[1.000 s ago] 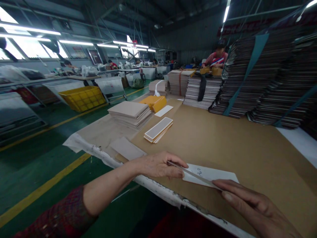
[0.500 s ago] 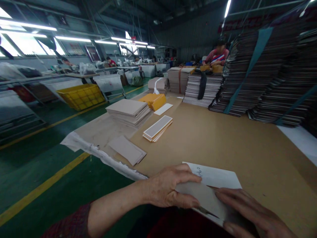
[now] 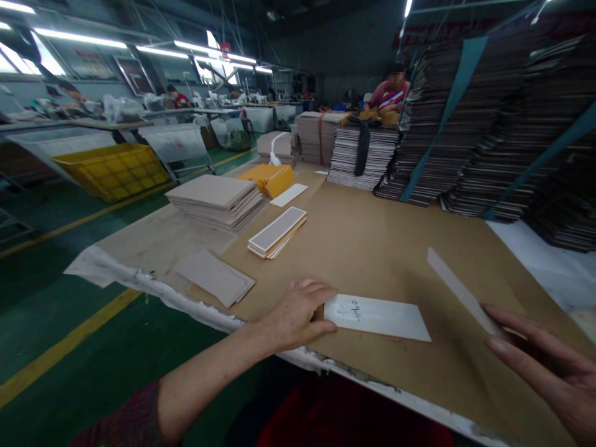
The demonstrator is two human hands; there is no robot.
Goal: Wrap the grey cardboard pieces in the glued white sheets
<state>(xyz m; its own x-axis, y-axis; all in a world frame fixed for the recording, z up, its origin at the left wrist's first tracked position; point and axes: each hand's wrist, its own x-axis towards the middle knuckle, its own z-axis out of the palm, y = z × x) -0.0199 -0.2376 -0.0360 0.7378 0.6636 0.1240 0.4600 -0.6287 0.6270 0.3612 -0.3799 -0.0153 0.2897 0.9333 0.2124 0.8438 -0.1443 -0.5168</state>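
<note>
A white card strip with handwriting at its left part lies flat near the table's front edge. At its left end is my left hand, closed with the fingertips at the far edge and the thumb at the near edge. My right hand pinches one end of a thin grey cardboard piece between thumb and fingers. That piece is tilted up on its edge, to the right of the white card and apart from it. The rest of the right hand is cut off by the frame.
Left on the table are loose grey cardboard pieces, a pile of orange-edged strips and a grey board stack. Behind them sit yellow folded pieces and another white strip. Tall strapped dark stacks rise at the right; a co-worker is beyond.
My right hand has moved right and lifted the grey cardboard piece off the white card. My left hand has left the cardboard and gripped the white card's end. The view has turned slightly right.
</note>
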